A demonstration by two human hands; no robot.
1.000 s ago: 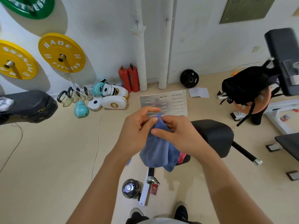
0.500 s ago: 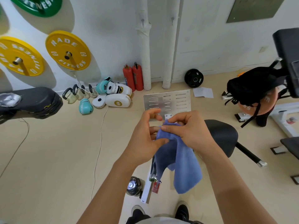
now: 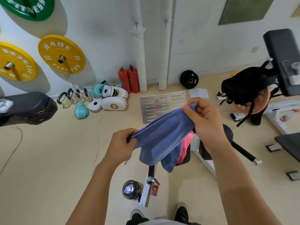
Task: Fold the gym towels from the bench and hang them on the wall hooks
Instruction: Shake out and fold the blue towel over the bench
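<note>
The black padded surface [image 3: 227, 132] sits right of centre, mostly hidden behind the arms; its smooth vinyl top curves down to a metal leg tipped in chrome. Over its near edge droops a pink towel [image 3: 184, 148], soft and crumpled, probably waiting its turn. In front of it, at the middle of the frame, the blue towel [image 3: 162, 140] stretches in the air as a slanted band, low on the left and high on the right, with loose terry corners hanging below; it looks drawn taut so the edges can be matched for a fold. The right hand [image 3: 206, 122] has its grip pinching the upper corner between thumb and curled fingers. The left hand [image 3: 120, 146] has its grip closed around the lower end, bunching the cloth. Two small metal wall hooks [image 3: 165, 22] sit high on the white pipes at upper centre, both bare.
</note>
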